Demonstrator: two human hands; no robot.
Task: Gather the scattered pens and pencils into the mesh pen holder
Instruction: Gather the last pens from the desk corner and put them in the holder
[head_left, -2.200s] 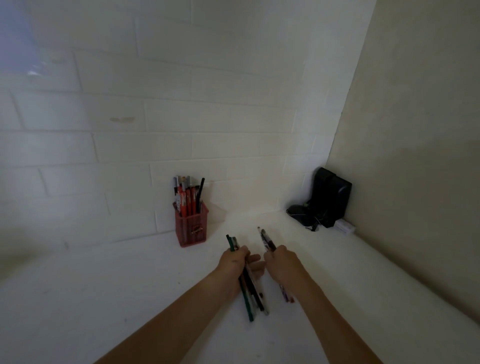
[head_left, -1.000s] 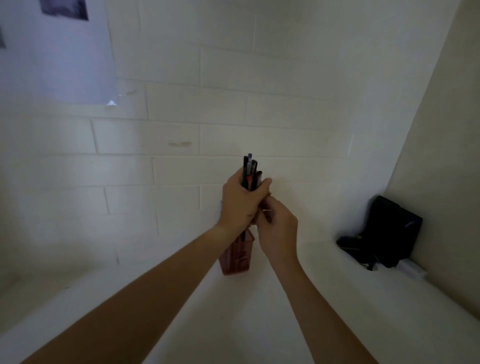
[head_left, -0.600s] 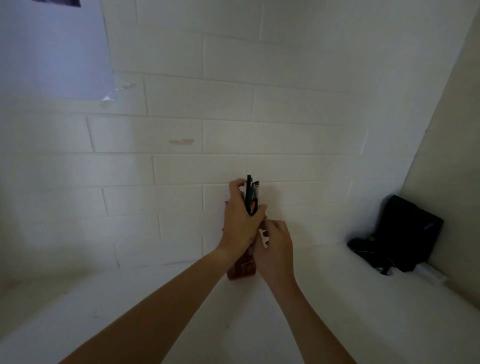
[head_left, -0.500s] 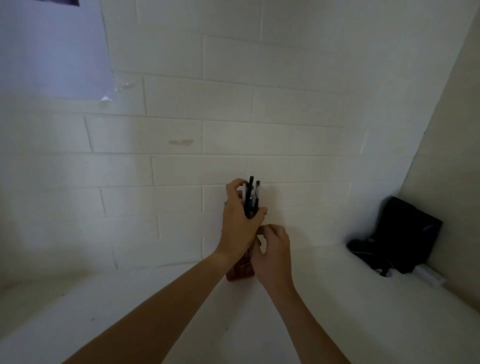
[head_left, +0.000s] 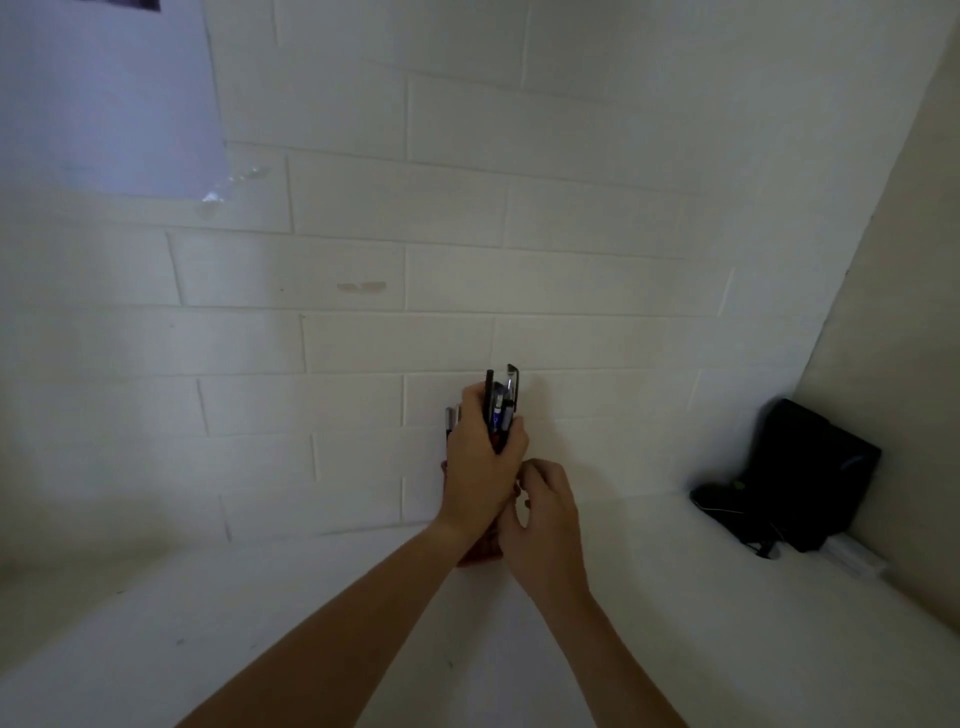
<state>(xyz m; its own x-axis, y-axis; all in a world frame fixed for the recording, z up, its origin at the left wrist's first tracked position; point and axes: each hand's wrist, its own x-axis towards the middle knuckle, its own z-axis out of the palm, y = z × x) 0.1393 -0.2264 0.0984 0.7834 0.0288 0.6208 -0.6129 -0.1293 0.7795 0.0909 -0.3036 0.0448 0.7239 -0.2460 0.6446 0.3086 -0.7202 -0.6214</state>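
A pale sheet of paper (head_left: 104, 93) hangs on the white brick wall (head_left: 519, 208) at the far left. Toward the middle, my left hand (head_left: 480, 467) is wrapped around a bundle of pens (head_left: 501, 408), holding them upright; their dark caps and clips stick out above my fingers, and one barrel shows a blue-purple band. Just under that hand sits the mesh pen holder (head_left: 480, 553), red, mostly hidden behind my wrists, standing on the white counter (head_left: 208, 623) against the wall. My right hand (head_left: 543, 514) is just right of and below the left, fingers curled loosely beside the holder; I cannot tell whether it grips anything. At the far right corner a black device (head_left: 800, 483) stands.
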